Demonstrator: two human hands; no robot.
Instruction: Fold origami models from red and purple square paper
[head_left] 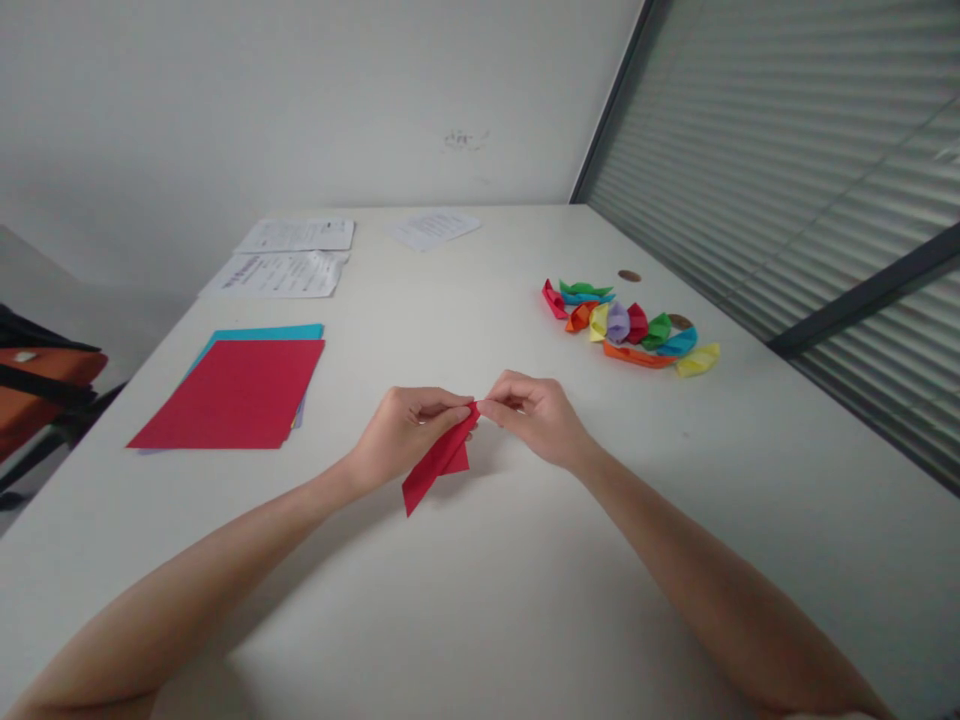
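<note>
A folded piece of red paper [439, 460] is held above the white table, its pointed flaps hanging down toward the lower left. My left hand [409, 430] is closed on its upper part, thumb on the near side. The thumb and fingers of my right hand [536, 415] pinch the paper's top tip. Both sets of fingertips nearly meet there, and they hide the tip's exact shape. To the left lies a stack of coloured paper squares with a red sheet [232, 395] on top. Blue paper [274, 332] shows beneath it along the far edge.
Several small folded paper pieces [619, 322] in many colours sit together at the right. Printed sheets [281, 272] lie at the far left of the table [465, 620], another printed sheet [435, 228] by the wall. Blinds [787, 150] flank the right edge; a chair [45, 390] stands left.
</note>
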